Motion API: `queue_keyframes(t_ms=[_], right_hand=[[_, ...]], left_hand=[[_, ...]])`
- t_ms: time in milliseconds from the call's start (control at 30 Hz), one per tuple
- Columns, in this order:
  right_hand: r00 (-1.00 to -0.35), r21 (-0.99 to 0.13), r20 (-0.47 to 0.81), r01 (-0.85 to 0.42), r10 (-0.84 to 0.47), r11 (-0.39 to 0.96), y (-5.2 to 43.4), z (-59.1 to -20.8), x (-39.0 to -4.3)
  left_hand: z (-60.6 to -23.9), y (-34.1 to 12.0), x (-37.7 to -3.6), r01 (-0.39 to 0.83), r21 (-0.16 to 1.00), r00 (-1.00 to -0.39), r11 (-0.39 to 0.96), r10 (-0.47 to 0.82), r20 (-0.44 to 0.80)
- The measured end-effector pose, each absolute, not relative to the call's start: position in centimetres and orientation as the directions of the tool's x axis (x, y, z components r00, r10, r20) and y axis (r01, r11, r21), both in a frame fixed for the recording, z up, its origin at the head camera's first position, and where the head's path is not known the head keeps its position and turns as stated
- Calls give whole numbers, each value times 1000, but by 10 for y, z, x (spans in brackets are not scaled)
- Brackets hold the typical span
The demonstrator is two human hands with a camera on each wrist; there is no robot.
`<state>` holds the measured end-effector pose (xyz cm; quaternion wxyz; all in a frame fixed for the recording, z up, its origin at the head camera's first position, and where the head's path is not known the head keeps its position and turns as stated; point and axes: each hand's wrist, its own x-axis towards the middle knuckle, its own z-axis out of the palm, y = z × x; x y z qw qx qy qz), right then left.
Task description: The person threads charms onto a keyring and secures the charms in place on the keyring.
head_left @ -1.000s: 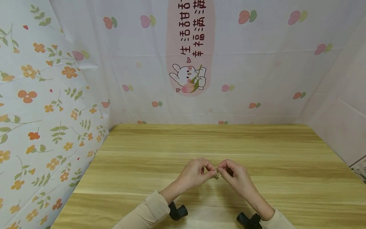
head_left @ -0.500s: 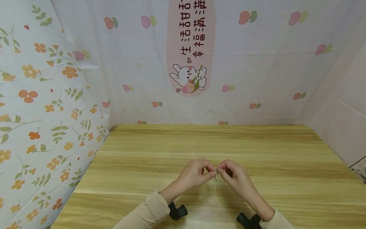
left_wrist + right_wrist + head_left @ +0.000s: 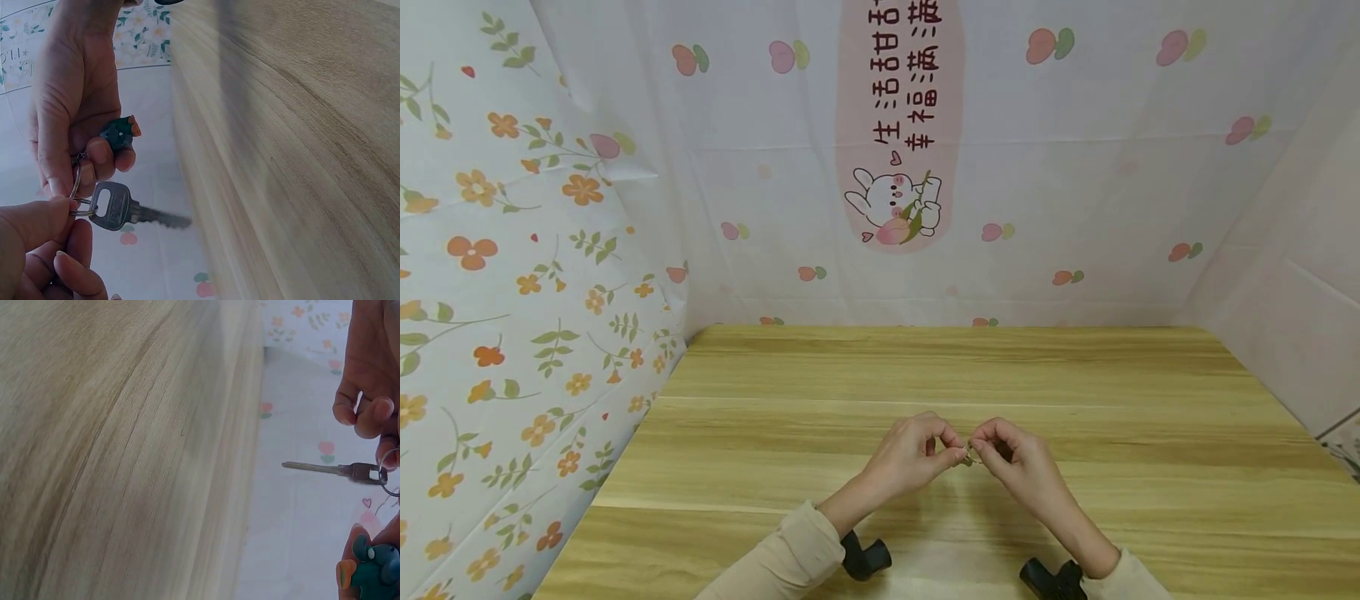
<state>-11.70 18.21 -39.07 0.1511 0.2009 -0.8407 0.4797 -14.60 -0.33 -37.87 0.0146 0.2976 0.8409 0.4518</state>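
Observation:
My left hand (image 3: 912, 450) and right hand (image 3: 1024, 462) meet above the table, fingertips close together around a small bunch. In the left wrist view, my left thumb and fingertip pinch a metal key ring (image 3: 76, 185). A metal key (image 3: 112, 206) hangs from this ring, its toothed blade sticking out free of the fingers. Fingers of my right hand also reach the ring. A small teal and orange figure charm (image 3: 117, 134) lies against the right hand's curled lower fingers, with a short chain beside it. The right wrist view shows the key (image 3: 365, 473) edge-on.
Below the hands spreads a wood-grain table (image 3: 775, 375). Black wrist devices (image 3: 865, 557) hang under both forearms. A patterned cloth (image 3: 760, 167) rises behind the table's far edge, and a floral cloth (image 3: 512, 333) stands at the left.
Between the fingertips the key has turned, looking broad, then thin, then broader again. Both hands stay almost where they were.

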Motion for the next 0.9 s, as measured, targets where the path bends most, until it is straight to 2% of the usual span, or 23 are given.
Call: queue_keyframes(t_ms=[267,500,667,767,900], right_hand=[[-899,-779,408,-433,-158,454,185,-391,-117],[-910,-804,369,-414,-189,426,187,-392,-118],[-927,-905,174,-284,-333,316,195,-390,-121],[-902,-948,46,-174,-429,265,202,-387,-123],[-872,-957,-32,-114,-489,265,208,-384,-125]], left_hand=[[-377,-2,-145,486,766,-824,420,513,242],[-379,-2,-147,479,775,-828,413,507,242],[-380,-3,-148,468,801,-828,373,503,248],[-381,-4,-149,452,815,-833,364,498,239],[-383,-5,-150,410,841,-847,352,490,208]])
